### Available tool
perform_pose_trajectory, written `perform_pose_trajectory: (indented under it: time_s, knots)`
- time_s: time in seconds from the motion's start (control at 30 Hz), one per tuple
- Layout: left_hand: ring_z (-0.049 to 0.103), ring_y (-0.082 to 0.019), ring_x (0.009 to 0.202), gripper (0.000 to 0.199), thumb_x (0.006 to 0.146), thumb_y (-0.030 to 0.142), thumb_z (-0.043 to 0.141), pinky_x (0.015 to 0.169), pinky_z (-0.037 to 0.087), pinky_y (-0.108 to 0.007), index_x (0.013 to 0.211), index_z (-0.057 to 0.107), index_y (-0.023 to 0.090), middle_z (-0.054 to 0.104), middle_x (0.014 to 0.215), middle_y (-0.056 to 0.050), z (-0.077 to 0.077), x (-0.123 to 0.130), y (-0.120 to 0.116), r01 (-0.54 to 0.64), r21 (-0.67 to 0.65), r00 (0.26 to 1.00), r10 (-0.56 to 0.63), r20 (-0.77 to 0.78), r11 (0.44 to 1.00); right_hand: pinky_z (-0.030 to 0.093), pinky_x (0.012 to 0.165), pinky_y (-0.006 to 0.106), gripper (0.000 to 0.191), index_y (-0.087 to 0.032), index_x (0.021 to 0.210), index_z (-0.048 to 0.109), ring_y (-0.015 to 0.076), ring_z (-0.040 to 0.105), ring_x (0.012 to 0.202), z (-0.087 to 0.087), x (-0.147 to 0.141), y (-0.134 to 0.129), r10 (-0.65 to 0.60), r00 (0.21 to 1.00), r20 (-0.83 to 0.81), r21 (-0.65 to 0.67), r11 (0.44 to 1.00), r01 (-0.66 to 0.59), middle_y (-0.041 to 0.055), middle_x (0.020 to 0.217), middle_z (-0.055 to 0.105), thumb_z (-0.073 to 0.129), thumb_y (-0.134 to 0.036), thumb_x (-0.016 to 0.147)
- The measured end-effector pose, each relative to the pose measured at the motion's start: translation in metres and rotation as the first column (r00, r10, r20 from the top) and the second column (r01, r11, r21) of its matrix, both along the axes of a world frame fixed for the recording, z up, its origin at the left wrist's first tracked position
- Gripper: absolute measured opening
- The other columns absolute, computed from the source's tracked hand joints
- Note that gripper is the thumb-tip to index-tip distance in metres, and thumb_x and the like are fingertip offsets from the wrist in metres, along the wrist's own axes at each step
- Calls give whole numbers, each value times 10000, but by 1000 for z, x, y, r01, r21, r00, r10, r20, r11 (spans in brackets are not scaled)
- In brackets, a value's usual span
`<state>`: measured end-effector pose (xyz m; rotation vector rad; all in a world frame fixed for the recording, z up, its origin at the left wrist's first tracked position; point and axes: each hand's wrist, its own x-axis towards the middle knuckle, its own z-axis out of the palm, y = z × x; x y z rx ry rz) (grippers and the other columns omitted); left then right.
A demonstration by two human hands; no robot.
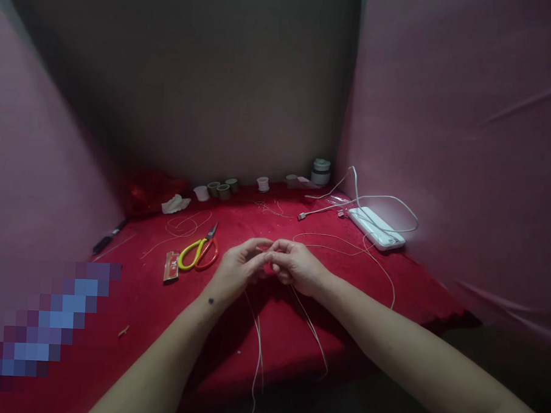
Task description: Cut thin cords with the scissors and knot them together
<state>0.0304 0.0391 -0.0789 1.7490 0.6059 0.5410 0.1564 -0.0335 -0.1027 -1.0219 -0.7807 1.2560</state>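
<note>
Reference: yellow-and-red-handled scissors [209, 235]. Left hand [241, 264], nearer them, and right hand [300, 266] meet to their right, fingertips pinched together, apparently on thin pale cords [259, 346]; gripped section hidden. From the fingers, cords trail toward the person, long axis running nearer than the scissors.

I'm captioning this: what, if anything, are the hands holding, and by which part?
Left hand and right hand seem to pinch thin cords; the gripped part is hidden.
</note>
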Motion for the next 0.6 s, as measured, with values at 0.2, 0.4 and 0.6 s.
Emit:
perform_pose_trajectory:
  time_s: [0.2, 0.4, 0.6]
  knots:
    - [403, -52, 381, 205, 702, 282, 607, 372, 302, -165, 818, 638, 115, 544, 506, 23, 7, 0, -2, -144, 2, 989, 144, -32, 990, 197, 333, 133, 275, -179, 791, 460, 30, 343, 337, -4, -2, 1, 4, 996, -87, 58, 998, 1, -66, 497, 500, 662, -328, 682]
    - [337, -42, 336, 200, 724, 322, 591, 344, 221, -155, 767, 585, 126, 449, 417, 50, 8, -2, -3, -72, -131, 997, 66, -51, 989, 183, 343, 138, 288, -182, 792, 462, 24, 333, 346, -4, -4, 1, -31, 978, -206, 108, 993, 54, -68, 518, 514, 684, -319, 669]
    - [308, -33, 337, 172, 697, 296, 602, 350, 185, -157, 744, 557, 137, 424, 437, 58, 5, 0, -3, -68, -207, 998, 65, -19, 976, 154, 341, 143, 255, -191, 790, 446, 25, 325, 352, -4, -6, -1, -48, 961, -273, 113, 990, 82, -70, 532, 513, 660, -288, 689]
